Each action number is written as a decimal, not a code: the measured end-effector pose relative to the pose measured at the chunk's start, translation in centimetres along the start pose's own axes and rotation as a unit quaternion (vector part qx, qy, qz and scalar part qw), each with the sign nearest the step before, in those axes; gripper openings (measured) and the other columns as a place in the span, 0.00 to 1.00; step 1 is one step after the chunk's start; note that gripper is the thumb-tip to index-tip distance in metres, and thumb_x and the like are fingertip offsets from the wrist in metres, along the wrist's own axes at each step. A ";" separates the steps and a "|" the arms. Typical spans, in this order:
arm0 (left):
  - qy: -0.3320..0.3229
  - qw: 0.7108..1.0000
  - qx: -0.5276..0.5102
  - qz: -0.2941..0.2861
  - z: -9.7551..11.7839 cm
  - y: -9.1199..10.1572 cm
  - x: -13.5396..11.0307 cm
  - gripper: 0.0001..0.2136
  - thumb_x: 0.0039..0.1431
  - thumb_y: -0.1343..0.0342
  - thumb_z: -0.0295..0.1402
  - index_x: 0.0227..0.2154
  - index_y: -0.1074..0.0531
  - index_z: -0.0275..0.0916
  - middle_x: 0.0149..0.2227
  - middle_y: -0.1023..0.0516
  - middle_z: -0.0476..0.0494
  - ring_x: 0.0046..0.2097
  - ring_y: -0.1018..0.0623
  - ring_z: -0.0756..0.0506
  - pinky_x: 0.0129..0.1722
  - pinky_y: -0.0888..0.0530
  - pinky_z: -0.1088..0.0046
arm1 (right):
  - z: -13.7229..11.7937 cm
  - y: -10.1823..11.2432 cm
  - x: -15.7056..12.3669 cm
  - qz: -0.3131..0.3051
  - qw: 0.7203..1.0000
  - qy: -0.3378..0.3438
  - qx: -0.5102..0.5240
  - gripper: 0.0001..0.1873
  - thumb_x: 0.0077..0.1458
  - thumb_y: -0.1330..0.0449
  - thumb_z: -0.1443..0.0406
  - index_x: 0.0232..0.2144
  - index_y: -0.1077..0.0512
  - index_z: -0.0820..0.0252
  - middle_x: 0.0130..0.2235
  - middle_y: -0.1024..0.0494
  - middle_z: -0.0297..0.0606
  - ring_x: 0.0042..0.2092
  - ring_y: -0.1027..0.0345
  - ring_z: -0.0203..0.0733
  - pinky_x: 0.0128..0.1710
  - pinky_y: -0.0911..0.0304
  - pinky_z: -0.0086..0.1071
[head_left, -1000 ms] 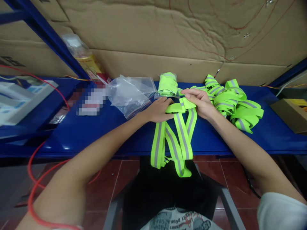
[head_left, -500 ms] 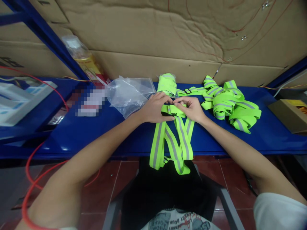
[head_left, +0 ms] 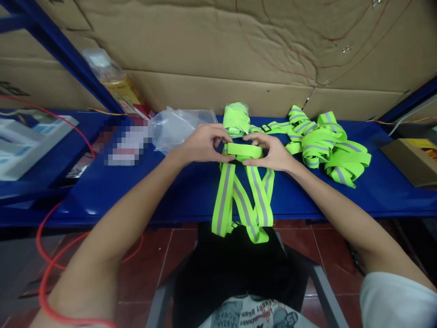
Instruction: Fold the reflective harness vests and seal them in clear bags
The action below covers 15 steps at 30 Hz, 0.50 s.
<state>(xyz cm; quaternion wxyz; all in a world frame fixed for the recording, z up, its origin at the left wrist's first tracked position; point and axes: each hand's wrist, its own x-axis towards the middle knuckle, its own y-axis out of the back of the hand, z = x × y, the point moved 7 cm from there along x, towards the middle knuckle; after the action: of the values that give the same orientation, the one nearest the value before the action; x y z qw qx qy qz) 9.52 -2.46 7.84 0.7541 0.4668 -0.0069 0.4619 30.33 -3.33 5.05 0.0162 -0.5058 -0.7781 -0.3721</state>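
My left hand [head_left: 201,143] and my right hand [head_left: 271,152] both pinch the folded top of a neon-green reflective strap harness [head_left: 244,187], held just above the blue table [head_left: 136,191]. Its grey-striped loops hang over the table's front edge toward my lap. Fingers of both hands are curled round the top band. A rolled green strap in a clear bag [head_left: 236,119] lies just behind my hands. A loose pile of the same green straps [head_left: 324,148] lies to the right of my right hand.
Empty clear plastic bags [head_left: 180,127] lie left of my hands, with a bagged bottle [head_left: 116,84] leaning behind. A cardboard wall [head_left: 239,54] backs the table. A brown box [head_left: 411,161] sits at far right, white boxes [head_left: 23,141] at far left. Red cable [head_left: 51,264] loops below.
My right hand came left from the strap pile to the harness top. Both hands then folded the top band and lifted it slightly, drawing the hanging loops up a little.
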 end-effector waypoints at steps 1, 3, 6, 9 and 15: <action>0.017 1.000 -0.014 -0.017 -0.2 0.1 -0.1 0.16 0.48 0.23 0.44 0.36 0.16 0.40 0.33 0.23 0.47 0.29 0.27 0.51 0.28 0.33 0.72 | -0.2 -0.1 0.0 -0.016 1.000 0.013 -0.010 0.39 0.45 0.19 0.47 0.55 0.20 0.55 0.41 0.20 0.37 0.38 0.29 0.44 0.39 0.34 0.36; 0.046 0.997 -0.029 -0.057 -0.7 0.0 -0.2 0.16 0.47 0.23 0.43 0.33 0.18 0.39 0.34 0.23 0.48 0.27 0.27 0.52 0.27 0.33 0.73 | -0.6 -0.3 0.1 -0.044 0.998 0.040 -0.036 0.34 0.46 0.20 0.52 0.54 0.20 0.56 0.45 0.17 0.39 0.43 0.25 0.47 0.45 0.31 0.39; 0.061 0.992 -0.014 -0.105 -0.8 -0.6 -0.2 0.15 0.47 0.24 0.42 0.32 0.19 0.39 0.34 0.23 0.49 0.28 0.26 0.52 0.28 0.31 0.73 | -1.2 -0.3 0.1 -0.060 0.992 0.072 -0.084 0.25 0.50 0.24 0.60 0.51 0.18 0.56 0.49 0.15 0.41 0.47 0.22 0.51 0.51 0.30 0.42; 0.046 0.991 0.038 -0.118 -0.5 -0.9 -0.1 0.14 0.47 0.24 0.42 0.30 0.19 0.40 0.33 0.24 0.50 0.30 0.25 0.51 0.30 0.31 0.73 | -1.3 -0.3 0.0 -0.054 0.988 0.090 -0.110 0.21 0.53 0.26 0.60 0.50 0.17 0.56 0.48 0.14 0.42 0.47 0.21 0.52 0.51 0.29 0.43; 0.104 0.987 0.019 -0.123 -1.7 -1.0 -0.4 0.16 0.49 0.25 0.46 0.34 0.16 0.42 0.29 0.20 0.51 0.28 0.21 0.49 0.30 0.30 0.72 | -0.8 -0.4 -0.2 -0.044 0.982 0.076 -0.165 0.17 0.56 0.27 0.55 0.46 0.13 0.54 0.50 0.18 0.46 0.53 0.24 0.58 0.57 0.31 0.50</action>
<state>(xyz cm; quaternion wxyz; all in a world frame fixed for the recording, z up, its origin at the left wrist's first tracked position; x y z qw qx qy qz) 9.34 -1.66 6.01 0.7928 0.4278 0.1373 0.4119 29.83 -4.05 5.37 -0.0245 -0.4369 -0.7240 -0.5332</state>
